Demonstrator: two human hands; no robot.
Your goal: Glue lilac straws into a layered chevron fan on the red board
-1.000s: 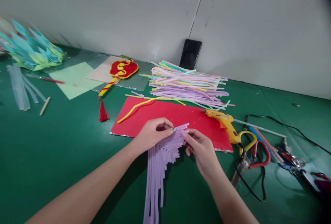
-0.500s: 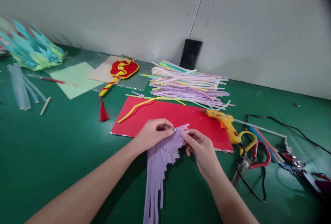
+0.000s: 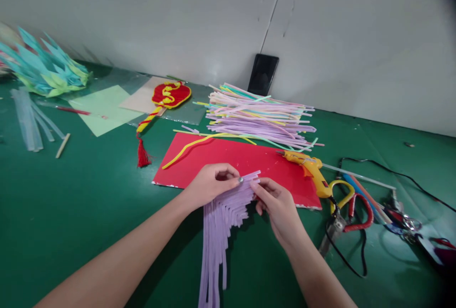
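Both hands hold a row of lilac pipe cleaners (image 3: 223,222), bent and set side by side, their long ends hanging toward me and their short ends stepped on the right. My left hand (image 3: 210,184) pinches the upper left part between thumb and fingers. At the upper right, my right hand (image 3: 276,206) has its thumb and forefinger closed on the short tips. Under and behind the hands lies a red board (image 3: 235,156), with a loose yellow pipe cleaner (image 3: 188,146) across its left part.
Behind the board is a pile of pastel pipe cleaners (image 3: 260,116), with a phone (image 3: 263,74) against the wall. A yellow glue gun (image 3: 311,172) and scissors (image 3: 351,208) lie at right. A red fan-shaped ornament (image 3: 172,95) and glue sticks (image 3: 26,120) lie left.
The hanging ends of the lilac pipe cleaners have swung very slightly to the right. Both hands keep their places and their grip.
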